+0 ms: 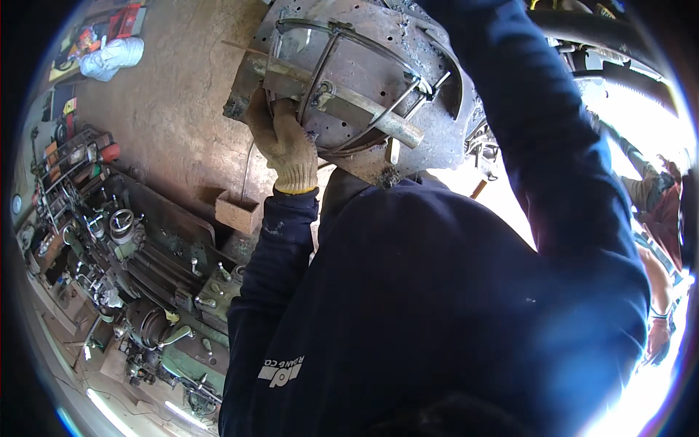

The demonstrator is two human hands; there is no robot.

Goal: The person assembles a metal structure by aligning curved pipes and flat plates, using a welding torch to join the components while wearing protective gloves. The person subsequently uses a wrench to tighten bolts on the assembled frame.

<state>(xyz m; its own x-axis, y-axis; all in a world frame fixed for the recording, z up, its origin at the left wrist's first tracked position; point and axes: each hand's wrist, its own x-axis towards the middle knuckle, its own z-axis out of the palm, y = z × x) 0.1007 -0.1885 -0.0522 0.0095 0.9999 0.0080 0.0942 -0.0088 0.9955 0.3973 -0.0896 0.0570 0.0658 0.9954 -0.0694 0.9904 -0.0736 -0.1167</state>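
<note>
My left hand (285, 142), in a pale work glove with a yellow-edged cuff, is at the left end of a bent metal-rod frame (320, 71). Its fingers close about the frame's lower left rod and are partly hidden there. The frame is curved, with cross rods, and rests on a grey steel plate (437, 142) dotted with holes. A straight metal bar (397, 130) lies slantwise across the plate, through the frame. My right arm (539, 131), in a dark blue sleeve, reaches up past the plate's right side, and its hand is beyond the upper edge.
A green lathe (193, 357) with handwheels and levers stands at left. A small open box (238, 211) sits near my left forearm. Tools crowd a rack (73, 164) on the far left. Another person (655, 189) is at the right, near bright light.
</note>
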